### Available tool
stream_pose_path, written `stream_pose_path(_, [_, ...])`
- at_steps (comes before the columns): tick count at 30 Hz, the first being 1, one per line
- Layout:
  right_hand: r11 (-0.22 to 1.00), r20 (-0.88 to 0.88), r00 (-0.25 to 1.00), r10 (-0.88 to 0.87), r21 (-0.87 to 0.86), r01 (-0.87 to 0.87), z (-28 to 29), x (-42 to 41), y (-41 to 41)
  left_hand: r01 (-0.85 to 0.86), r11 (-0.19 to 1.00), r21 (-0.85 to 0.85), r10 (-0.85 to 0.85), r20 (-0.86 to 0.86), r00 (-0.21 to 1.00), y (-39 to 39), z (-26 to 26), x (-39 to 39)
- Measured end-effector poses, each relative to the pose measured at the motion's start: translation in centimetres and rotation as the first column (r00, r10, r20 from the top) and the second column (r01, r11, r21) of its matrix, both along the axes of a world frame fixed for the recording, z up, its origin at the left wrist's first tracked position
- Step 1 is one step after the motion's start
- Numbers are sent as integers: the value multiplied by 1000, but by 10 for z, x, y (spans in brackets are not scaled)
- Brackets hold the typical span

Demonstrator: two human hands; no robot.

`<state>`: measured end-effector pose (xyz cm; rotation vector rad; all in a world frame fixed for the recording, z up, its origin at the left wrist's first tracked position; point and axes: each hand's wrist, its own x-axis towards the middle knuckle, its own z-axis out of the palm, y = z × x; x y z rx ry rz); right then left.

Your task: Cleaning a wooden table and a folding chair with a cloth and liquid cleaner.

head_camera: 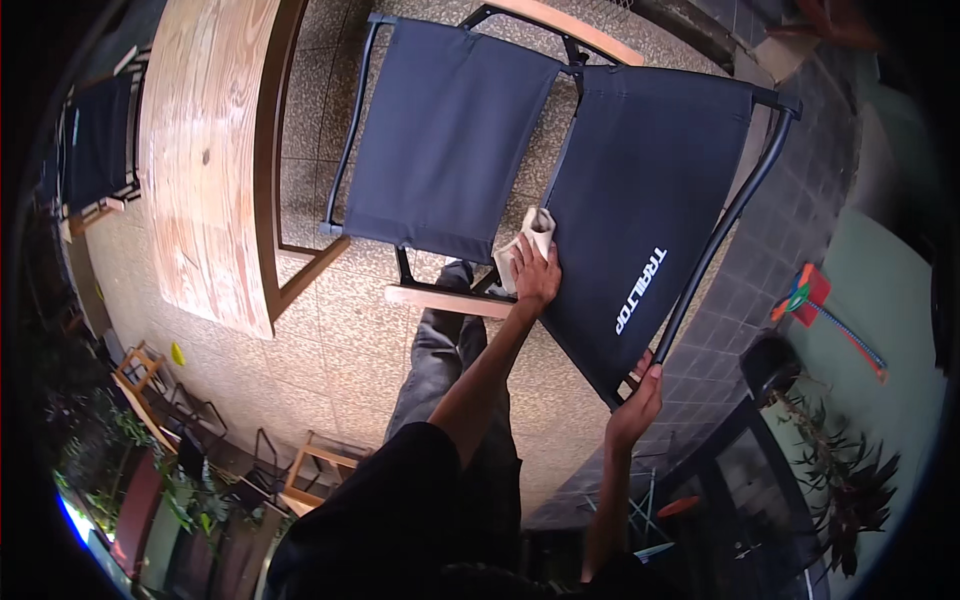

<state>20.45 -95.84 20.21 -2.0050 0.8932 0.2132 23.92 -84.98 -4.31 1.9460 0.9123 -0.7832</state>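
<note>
A folding camp chair stands before me, with a black fabric seat (446, 135) and a black backrest (645, 180) that bears white lettering. My left hand (535, 271) presses a cream cloth (538, 234) at the inner edge of the backrest, by the gap above the seat. Below that hand runs the near wooden armrest (450, 301). At the backrest's near corner, my right hand (636, 401) is closed around the bent black frame tube (694, 289). The far wooden armrest (570, 28) lies across the chair from me.
To the left is a wooden table (210, 157), with another black chair (97, 142) beyond it. Pebbled tiles (352, 360) cover the floor. A red dustpan (814, 292) and a potted plant (840, 480) are at the right. Wooden-framed chairs (319, 465) stand at lower left.
</note>
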Motion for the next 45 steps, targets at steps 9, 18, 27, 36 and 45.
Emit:
stream_pose_path(9, [987,203,966,163,-53,-155,3,1,-9,481,856,-189,-270,630,728,-31,203,-65])
stream_pose_path(18, [976,207,955,215,-24,-214,9,3,0,248,968,-46,-247,33,969,9,19,-20])
stream_pose_path(27, [979,137,969,206,-43,-201,9,-2,-13,505,861,52,-436,588,682,-40,180,-82])
stream_pose_path(36, [979,211,956,205,-30,-204,7,2,-7,363,931,44,-356,341,870,-25,94,-33])
stream_pose_path(45, [977,188,960,209,-74,-198,8,1,0,377,923,-83,-385,-139,912,40,3,-19])
